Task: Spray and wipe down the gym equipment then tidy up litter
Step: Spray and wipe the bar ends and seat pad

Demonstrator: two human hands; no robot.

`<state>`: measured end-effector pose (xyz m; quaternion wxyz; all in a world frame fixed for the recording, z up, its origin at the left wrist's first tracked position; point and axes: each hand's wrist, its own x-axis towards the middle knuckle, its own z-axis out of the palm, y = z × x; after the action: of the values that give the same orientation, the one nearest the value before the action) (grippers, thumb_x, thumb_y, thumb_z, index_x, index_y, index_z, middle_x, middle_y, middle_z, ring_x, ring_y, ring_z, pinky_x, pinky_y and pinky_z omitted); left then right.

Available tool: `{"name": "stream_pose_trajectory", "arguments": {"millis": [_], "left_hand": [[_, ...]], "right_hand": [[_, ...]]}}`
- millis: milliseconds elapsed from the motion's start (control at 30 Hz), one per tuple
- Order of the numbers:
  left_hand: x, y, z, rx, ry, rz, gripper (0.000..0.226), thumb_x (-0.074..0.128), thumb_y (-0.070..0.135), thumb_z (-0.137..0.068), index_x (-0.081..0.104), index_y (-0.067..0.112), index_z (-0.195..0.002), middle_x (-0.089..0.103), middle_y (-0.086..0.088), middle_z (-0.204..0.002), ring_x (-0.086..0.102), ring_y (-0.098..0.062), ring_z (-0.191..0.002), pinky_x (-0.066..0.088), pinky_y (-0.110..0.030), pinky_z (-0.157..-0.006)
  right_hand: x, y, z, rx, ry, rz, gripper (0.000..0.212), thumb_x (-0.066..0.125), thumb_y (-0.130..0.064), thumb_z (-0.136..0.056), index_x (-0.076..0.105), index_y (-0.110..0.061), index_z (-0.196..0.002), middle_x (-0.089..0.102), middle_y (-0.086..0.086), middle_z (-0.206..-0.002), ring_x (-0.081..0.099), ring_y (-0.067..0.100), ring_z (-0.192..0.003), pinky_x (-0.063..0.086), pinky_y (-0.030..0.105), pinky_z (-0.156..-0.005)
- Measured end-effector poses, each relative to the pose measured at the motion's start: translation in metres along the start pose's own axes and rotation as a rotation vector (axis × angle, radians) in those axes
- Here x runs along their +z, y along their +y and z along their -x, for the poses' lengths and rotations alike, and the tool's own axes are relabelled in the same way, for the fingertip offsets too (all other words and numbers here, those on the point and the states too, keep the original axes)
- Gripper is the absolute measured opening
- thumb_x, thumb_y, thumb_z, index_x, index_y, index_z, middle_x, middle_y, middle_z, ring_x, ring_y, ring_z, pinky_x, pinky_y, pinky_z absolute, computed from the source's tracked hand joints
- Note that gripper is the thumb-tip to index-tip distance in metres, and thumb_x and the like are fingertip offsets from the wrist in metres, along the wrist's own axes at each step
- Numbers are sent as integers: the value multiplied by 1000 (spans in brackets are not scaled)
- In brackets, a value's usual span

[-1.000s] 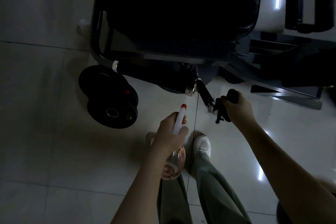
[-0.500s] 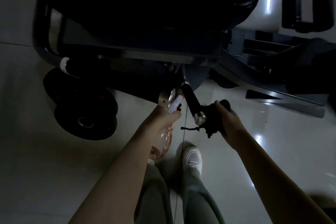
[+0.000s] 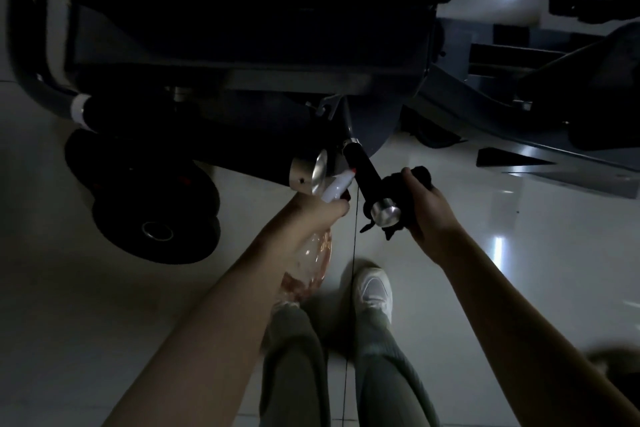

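Dim light. Left grip (image 3: 311, 217) curled round spray bottle (image 3: 313, 260), nozzle tip just beside black machine handle (image 3: 367, 180). Right grip (image 3: 427, 210) clamped on dark cloth (image 3: 420, 173), held against the handle's lower end. Weight plates (image 3: 149, 208) on floor (image 3: 519, 253), left.

The left hand (image 3: 311, 215) grips a spray bottle (image 3: 313, 262), clear and pinkish, its white nozzle (image 3: 337, 185) aimed up at a black handle (image 3: 367, 177) that juts from under a dark machine (image 3: 242, 28). The right hand (image 3: 427, 211) holds a black cloth (image 3: 420, 173) against the handle's right side, near its metal cap (image 3: 385, 213). Stacked weight plates (image 3: 152, 218) lie on the pale tiled floor (image 3: 519, 253) to the left. A white shoe (image 3: 375, 288) stands below the hands.
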<state>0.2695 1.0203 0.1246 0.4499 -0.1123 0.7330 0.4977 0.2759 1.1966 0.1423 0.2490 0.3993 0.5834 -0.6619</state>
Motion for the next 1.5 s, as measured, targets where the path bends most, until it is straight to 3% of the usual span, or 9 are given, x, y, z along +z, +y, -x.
{"name": "stream_pose_trajectory", "arguments": {"millis": [67,267,400,533,700,1000,1167,1333,1500], "left_hand": [[1,3,14,23,-12,-74,55,53,29,-79,46,46,-132,58,5,-115,58,-10,-98,46,-31,-91],[9,19,51,58,-22,-196,26,50,20,-77,58,10,-99,55,-8,-79,56,-22,-74,44,-29,-68],[11,31,69,108,-27,-243,18,51,10,-87,57,20,-101,57,-18,-89,58,-30,-85,42,-29,-70],[18,40,78,148,29,-339,31,48,20,-80,57,3,-104,60,-17,-88,59,-31,-81,51,-41,-74],[32,55,88,259,101,-592,31,47,8,-91,49,2,-121,59,-19,-99,51,-26,-78,36,-30,-62],[73,43,81,334,293,-933,44,42,19,-91,35,6,-133,56,-14,-102,54,-27,-90,33,-29,-67],[87,36,78,205,333,-913,51,44,31,-92,31,10,-137,54,-12,-109,53,-25,-95,30,-28,-68],[85,40,79,221,333,-819,53,48,27,-89,33,9,-137,53,-11,-114,52,-24,-99,33,-25,-72],[54,52,92,256,326,-540,48,51,14,-90,40,5,-136,58,-14,-107,57,-27,-94,48,-33,-78]], "right_hand": [[0,-1,6,1,-11,-13,33,45,-31,-98,54,-2,-110,57,18,-94,58,25,-79,47,30,-66],[-2,-3,19,-17,-1,-11,27,45,-29,-99,53,-5,-107,58,14,-88,58,20,-70,47,22,-50],[-3,-3,25,-13,-5,-8,35,43,-31,-99,52,-1,-116,61,14,-91,61,20,-70,47,20,-48],[-5,-1,31,-7,3,-33,37,42,-32,-100,52,-1,-118,62,14,-92,61,20,-71,48,20,-48],[-9,-2,40,6,-6,-66,32,41,-31,-100,54,-4,-112,61,10,-87,60,13,-63,46,18,-46],[-20,-4,49,13,33,-90,20,42,-31,-99,55,-16,-96,61,8,-93,60,16,-79,50,21,-60],[-28,-6,49,3,55,-95,23,40,-30,-100,53,-11,-107,62,8,-95,62,17,-85,50,25,-71],[-34,-9,50,7,39,-85,33,38,-29,-101,49,-5,-120,64,9,-97,64,18,-85,51,24,-69],[-28,-26,57,16,-134,127,34,40,-30,-99,55,-2,-109,61,27,-99,61,31,-82,53,21,-56]]}}
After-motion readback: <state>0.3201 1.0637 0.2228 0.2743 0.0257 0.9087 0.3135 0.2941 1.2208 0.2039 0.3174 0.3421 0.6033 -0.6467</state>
